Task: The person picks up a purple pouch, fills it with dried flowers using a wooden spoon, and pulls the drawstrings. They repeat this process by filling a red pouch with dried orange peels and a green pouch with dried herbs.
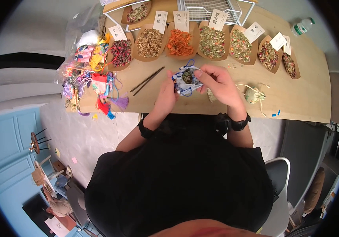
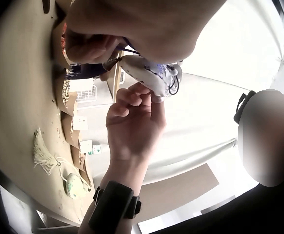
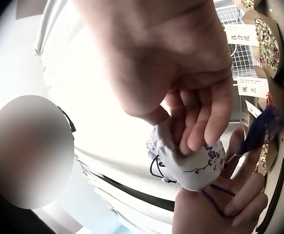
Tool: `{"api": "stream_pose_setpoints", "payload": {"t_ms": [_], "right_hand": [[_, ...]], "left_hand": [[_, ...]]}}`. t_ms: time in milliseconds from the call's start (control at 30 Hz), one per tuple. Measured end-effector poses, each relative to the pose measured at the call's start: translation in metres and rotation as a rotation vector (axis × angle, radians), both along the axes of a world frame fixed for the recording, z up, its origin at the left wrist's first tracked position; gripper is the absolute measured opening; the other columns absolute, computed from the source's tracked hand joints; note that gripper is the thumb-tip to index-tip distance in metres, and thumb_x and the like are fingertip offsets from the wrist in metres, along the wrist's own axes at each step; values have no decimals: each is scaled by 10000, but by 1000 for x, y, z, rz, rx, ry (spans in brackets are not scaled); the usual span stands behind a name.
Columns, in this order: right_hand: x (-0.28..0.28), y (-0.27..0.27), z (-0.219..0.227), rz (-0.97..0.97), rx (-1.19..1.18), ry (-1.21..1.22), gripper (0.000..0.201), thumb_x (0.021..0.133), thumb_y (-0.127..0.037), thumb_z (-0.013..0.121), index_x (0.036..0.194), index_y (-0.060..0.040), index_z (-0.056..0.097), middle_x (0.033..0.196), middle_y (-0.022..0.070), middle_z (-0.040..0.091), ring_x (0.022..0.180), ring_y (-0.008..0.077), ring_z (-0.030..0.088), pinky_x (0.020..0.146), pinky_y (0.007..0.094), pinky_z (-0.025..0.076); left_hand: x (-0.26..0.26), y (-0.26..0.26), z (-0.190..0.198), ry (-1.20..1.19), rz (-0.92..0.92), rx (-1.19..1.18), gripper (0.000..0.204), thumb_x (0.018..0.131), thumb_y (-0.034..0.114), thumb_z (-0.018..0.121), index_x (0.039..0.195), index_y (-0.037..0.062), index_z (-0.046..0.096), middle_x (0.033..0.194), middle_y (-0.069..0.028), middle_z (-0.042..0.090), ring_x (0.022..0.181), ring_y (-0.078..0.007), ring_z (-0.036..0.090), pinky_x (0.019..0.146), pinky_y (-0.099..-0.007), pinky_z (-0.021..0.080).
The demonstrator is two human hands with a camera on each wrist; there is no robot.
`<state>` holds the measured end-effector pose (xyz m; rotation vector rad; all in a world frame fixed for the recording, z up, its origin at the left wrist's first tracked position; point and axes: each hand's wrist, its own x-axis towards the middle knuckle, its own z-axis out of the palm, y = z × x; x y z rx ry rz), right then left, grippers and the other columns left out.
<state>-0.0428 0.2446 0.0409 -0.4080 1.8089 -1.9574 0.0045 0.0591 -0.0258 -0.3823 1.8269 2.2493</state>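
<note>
"Pouch (image 1: pixel 181 86): what fills it, in the head view?"

"Dark dried herbs (image 1: pixel 187 76). More dried plants (image 1: pixel 180 42) fill brown paper trays (image 1: pixel 193 28) on the far side. The left hand (image 1: pixel 167 91) grips the pouch's left edge; the right hand (image 1: pixel 221 85) pinches its right rim."

"Left wrist?"

"It sits between both hands, rounded."

"Right wrist?"

"White cloth, blue-flowered, beside a fringed tassel (image 3: pixel 265 128)."

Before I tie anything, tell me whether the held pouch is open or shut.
Open: in the head view, the pouch has its mouth spread, with dark herbs showing inside.
</note>
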Motion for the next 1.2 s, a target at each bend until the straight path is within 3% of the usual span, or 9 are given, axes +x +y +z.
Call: {"api": "stream_pose_setpoints", "payload": {"t_ms": [133,233,400,533,733,833,900,1133,1200], "right_hand": [[-3,3,-10,25,-26,-22,265,995,-260,596,890,-26,665,750,-29,615,643,31,569,571,201,456],[-5,3,-11,-9,-48,-35,262,1003,-252,581,901,-26,664,732,-26,612,626,36,570,557,195,445],[-12,4,-16,-103,-81,-45,251,1013,-233,562,917,-21,656,675,-27,581,586,46,564,526,196,438],[-19,9,-26,-82,-115,-77,288,1015,-289,551,961,-30,665,731,-9,627,612,40,579,518,189,434],[-26,13,-39,-83,-150,-172,300,1017,-300,532,977,-34,663,720,9,638,616,59,587,533,198,452],[-34,22,-41,-111,-146,-184,311,1013,-313,525,980,-37,664,709,7,636,618,67,580,543,206,454],[-50,37,-40,-123,-90,-121,313,1011,-316,517,979,-42,665,698,3,632,617,70,573,548,209,452],[-106,74,-47,-530,-20,55,258,1008,-279,522,980,-60,657,675,-10,601,565,48,527,515,195,403],[-115,77,-55,-623,-42,64,250,1004,-269,533,974,-56,659,666,-15,589,553,47,514,506,194,394]], "left_hand": [[1,-3,8,12,-82,-62,619,1048,560,239,904,80,602,539,61,399,409,-55,276,398,-228,220],[-3,-5,10,-27,-83,226,601,1050,546,276,836,78,587,513,55,391,388,-55,258,380,-234,199],[-11,0,25,-101,-82,365,493,1057,485,342,924,62,558,574,34,450,386,-40,238,367,-230,185],[-17,5,30,-118,-108,423,439,1062,455,358,1025,58,542,662,16,521,396,-28,238,369,-222,189],[-24,8,33,6,-152,413,306,1053,341,460,1037,53,559,706,26,548,411,-11,251,383,-201,207],[-34,8,27,7,-65,428,230,1031,280,525,1031,56,576,711,31,552,427,-2,263,389,-199,212],[-46,7,32,66,-46,268,230,1020,267,550,1034,42,593,737,20,586,441,-8,337,395,-199,255],[-117,35,63,399,-138,-403,334,924,307,680,1017,-13,660,737,-24,655,568,-76,590,491,-233,429],[-138,42,61,467,-138,-589,374,851,335,729,968,-16,677,707,-86,669,598,-139,630,553,-285,484]]}}
